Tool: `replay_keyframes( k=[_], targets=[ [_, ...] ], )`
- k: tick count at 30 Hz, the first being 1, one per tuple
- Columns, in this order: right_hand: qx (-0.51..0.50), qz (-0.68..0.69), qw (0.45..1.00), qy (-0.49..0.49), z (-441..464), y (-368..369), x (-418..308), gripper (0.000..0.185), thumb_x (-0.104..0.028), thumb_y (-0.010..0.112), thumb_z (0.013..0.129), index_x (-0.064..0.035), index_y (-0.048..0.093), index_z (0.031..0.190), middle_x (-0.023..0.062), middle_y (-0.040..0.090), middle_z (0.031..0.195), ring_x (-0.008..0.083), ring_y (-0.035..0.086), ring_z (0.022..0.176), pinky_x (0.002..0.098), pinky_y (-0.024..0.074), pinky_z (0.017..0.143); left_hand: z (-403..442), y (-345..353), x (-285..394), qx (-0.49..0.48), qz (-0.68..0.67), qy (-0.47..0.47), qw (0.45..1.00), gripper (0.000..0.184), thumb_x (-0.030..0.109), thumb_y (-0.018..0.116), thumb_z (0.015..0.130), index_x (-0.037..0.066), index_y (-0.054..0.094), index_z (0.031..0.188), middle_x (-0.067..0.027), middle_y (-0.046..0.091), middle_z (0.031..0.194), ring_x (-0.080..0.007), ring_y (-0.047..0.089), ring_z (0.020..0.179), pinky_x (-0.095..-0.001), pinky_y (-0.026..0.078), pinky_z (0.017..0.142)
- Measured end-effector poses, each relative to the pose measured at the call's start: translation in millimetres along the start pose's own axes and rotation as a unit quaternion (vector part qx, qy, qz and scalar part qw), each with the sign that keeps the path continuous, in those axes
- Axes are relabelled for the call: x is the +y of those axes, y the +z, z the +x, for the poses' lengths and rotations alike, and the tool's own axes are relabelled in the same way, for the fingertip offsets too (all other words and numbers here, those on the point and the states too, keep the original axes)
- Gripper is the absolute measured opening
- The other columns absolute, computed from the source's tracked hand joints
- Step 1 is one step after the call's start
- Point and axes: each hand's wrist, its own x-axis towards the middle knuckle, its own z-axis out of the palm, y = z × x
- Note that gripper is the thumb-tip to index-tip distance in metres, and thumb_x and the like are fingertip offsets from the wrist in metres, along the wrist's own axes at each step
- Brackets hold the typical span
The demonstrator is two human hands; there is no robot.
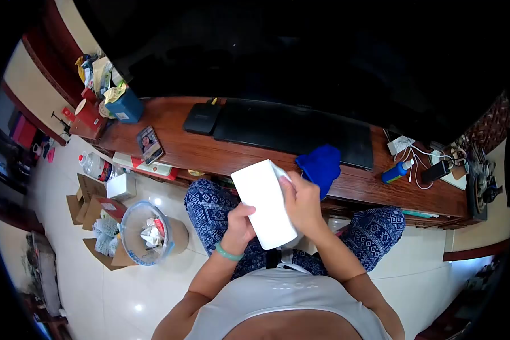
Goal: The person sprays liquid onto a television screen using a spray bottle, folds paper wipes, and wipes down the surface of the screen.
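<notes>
A plain white box-shaped pack point(263, 201) is held up in front of my chest, above my lap. My left hand point(241, 228) grips its lower left side, with the thumb lying on the white face. On the other side, my right hand point(303, 205) is closed around the upper right edge; some of its fingers are hidden behind the pack. Just beyond my right hand, a bright blue cloth point(322, 166) hangs over the front edge of the wooden cabinet point(232, 152).
On the cabinet are a long black panel point(294, 133), a photo card point(149, 144), a blue box point(124, 106), a blue spray bottle point(398, 171) and white cables point(416, 158). A lined trash bin point(178, 235) and open cardboard boxes point(85, 204) stand on the floor at left.
</notes>
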Motion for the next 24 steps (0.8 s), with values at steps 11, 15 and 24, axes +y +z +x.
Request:
replay_keyframes(
  k=[11,15,24],
  targets=[
    [0.178,0.059,0.982,-0.022,8.3,-36.7,2.7,0.014,-0.011,0.059,0.092,0.0011,0.064,0.086,0.0089,0.050,0.056,0.0089,0.047,0.050,0.0267,0.0364,0.046,1.8,16.4,0.6,0.114,0.142,0.011,0.983,0.060,0.005,0.069,0.077,-0.005,0.042,0.129,-0.0177,0.056,0.118,-0.0281,0.056,0.110,-0.0388,0.048,0.095],
    [0.259,0.006,0.965,-0.034,10.7,-57.3,25.2,0.013,-0.011,0.059,0.092,0.0001,0.065,0.087,0.0132,0.057,0.061,0.0137,0.054,0.052,0.0282,0.0411,0.049,-6.0,60.7,19.4,0.125,0.187,0.102,0.969,0.053,-0.002,0.066,0.076,-0.007,0.045,0.125,-0.0172,0.058,0.112,-0.0261,0.061,0.102,-0.0340,0.052,0.086],
    [0.346,-0.026,0.930,-0.125,-1.6,-64.4,19.0,0.017,-0.010,0.053,0.092,0.0022,0.064,0.088,0.0125,0.066,0.072,0.0206,0.064,0.058,0.0284,0.0488,0.056,-15.6,77.2,27.9,0.122,0.263,0.176,0.941,0.055,-0.006,0.071,0.070,-0.003,0.049,0.120,-0.0125,0.060,0.108,-0.0212,0.062,0.095,-0.0323,0.052,0.082]
  ],
)
